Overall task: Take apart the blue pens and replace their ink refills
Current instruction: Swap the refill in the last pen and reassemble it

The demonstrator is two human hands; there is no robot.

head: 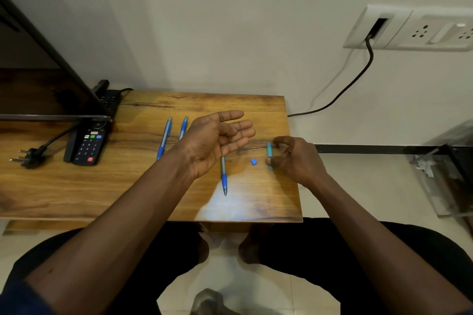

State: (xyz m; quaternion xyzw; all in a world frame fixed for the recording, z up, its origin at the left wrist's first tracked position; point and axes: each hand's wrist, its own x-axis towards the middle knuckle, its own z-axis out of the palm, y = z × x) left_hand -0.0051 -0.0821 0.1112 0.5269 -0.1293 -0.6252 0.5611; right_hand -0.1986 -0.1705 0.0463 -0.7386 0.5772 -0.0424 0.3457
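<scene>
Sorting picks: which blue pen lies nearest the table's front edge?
The pen partly behind the left hand; the other two lie side by side, farther back.

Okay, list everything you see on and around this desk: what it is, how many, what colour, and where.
blue pens: three, blue; two mid-table, one nearer the front
pen barrel: one, light blue, in the right hand
small piece: one, blue, beside the barrel
remote: one, black, table left
plug: one, black, far left
screen: one, black, left rear
wall socket: one, white, right wall
cable: one, black, below the socket
table: one, brown wood
left hand: open, palm up
right hand: pinches the barrel
</scene>
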